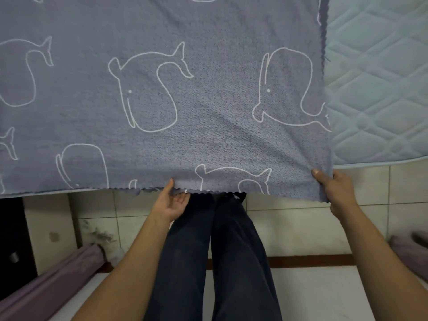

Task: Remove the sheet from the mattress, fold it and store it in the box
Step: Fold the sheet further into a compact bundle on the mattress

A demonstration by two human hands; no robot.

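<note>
Sheet point(208, 140) first, since it eats most of my feed: blue-grey knit with white whale outlines, spread from 9 o'clock over the top round to about 2 o'clock. It lies flat on the mattress point(375, 89), and its zigzag-cut near edge runs across just below the middle of the view. The mattress itself is pale and diamond-quilted, and it shows bare only at 2 to 3 o'clock, just past the sheet's right edge.

Below that is the tiled floor point(289, 228), off-white with a dark red strip across it towards 5 o'clock. The person's legs point(220, 251) in dark trousers run down from the centre to 6 o'clock. A purple cloth point(46, 286) is bundled along the floor at 8 o'clock, next to some dark furniture point(11, 239) at the edge of the view.

Now the hands. The right hand point(335, 188), at 4 o'clock, grips the sheet's near right corner, with the thumb on top and the fingers wrapped underneath. That corner is lifted off the mattress edge. The left hand point(172, 205), around 7 o'clock, pinches the near hem palm-up, with the thumb over the fabric and the fingers loosely curled beneath.
</note>
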